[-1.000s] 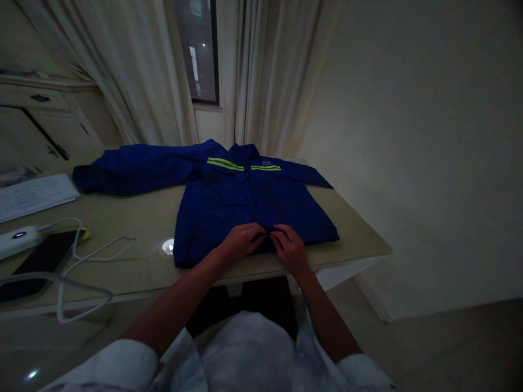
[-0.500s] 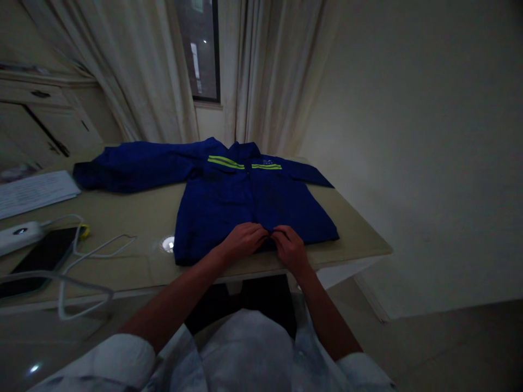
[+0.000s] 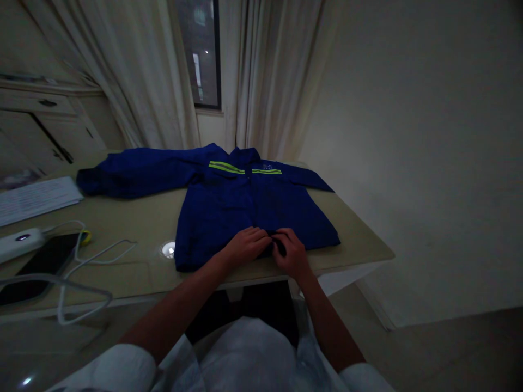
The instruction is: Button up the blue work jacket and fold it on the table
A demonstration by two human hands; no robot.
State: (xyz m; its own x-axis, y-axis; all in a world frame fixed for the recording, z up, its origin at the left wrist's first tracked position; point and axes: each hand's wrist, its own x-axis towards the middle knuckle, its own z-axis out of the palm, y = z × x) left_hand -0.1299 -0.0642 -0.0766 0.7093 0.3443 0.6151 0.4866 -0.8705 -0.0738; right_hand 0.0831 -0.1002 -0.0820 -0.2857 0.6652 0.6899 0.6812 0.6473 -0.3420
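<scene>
A dark blue work jacket (image 3: pixel 220 201) with yellow-green stripes across the chest lies front up on the table, collar toward the window and sleeves spread to both sides. At the middle of its bottom hem, my left hand (image 3: pixel 247 245) is closed on the fabric. Close beside it, my right hand (image 3: pixel 291 253) pinches the hem by the front opening, thumb and forefinger curved with a small gap between them. The fingertips of both hands nearly meet. What exactly lies between them is too dark to make out.
On the table (image 3: pixel 155 218), left of the jacket, are printed papers (image 3: pixel 38 198), a white device (image 3: pixel 20 245), a dark phone (image 3: pixel 43 267) and a looped white cable (image 3: pixel 98 253). Curtains (image 3: pixel 278 81) and a window stand behind; a bare wall (image 3: pixel 417 152) rises at right.
My right hand's thumb and forefinger have bowed apart a little, still at the hem. The left hand stays at the same spot. The whole view has shifted slightly downward.
</scene>
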